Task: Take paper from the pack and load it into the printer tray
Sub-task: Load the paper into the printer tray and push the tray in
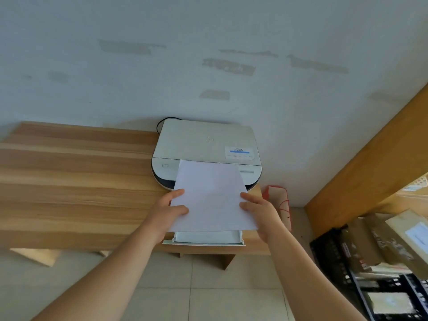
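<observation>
Loading step: a stack of white paper (212,195) held above the pulled-out printer tray (205,239).

The sheets are gripped at their two side edges, the left hand (168,213) and the right hand (261,215) each closed on the paper with fingers (179,209) on top; how many sheets there are cannot be told. The long axis of the stack runs away from the person toward the white printer (206,149), its far edge over the printer's front, its near edge above the tray, which lies just below and slightly nearer than both hands. Both hands are about equally close to it. The printer lid shows a faint logo, probably "hp", and a sticker (239,152) with a blue bar, its text unreadable. The printer sits on a wood-grain bench (76,181) against the wall; a red-trimmed envelope (281,202) stands beside it.
</observation>
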`<state>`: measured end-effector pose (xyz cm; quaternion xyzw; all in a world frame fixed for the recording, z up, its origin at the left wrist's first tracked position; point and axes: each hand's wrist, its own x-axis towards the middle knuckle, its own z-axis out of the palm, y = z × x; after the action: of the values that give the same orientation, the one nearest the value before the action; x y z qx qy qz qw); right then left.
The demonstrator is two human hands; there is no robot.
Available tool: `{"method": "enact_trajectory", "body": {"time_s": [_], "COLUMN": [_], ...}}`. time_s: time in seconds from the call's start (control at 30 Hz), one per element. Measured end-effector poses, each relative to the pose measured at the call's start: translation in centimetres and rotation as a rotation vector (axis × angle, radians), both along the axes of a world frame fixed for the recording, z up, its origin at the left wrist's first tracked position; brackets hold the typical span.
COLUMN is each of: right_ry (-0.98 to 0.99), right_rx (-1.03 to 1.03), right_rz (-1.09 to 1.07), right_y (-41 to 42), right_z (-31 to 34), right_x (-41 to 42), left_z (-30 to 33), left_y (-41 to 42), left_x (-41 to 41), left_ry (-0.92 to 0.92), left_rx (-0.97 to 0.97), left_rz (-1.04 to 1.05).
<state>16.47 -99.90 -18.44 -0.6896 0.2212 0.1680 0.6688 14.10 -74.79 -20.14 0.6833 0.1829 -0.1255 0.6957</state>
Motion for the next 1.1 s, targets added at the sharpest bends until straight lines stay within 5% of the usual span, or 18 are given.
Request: {"method": "enact_trajectory", "body": {"time_s": [0.33, 1.1], "right_ry": [0.030, 0.210], "right_rx": [-0.100, -0.078], "right_rz": [0.143, 0.016], "right_y": [-2.4, -2.9], "right_z": [-4.6, -14.1], "right_x": [-0.3, -4.7], "left_z": [-4.2, -10.0], "left_y": [-2.6, -2.9], "left_x": [-3.1, -5.1], "left_ry": [0.091, 0.308], "left_rx": [0.020, 0.065], "left_rz": [0.123, 0.043]}}
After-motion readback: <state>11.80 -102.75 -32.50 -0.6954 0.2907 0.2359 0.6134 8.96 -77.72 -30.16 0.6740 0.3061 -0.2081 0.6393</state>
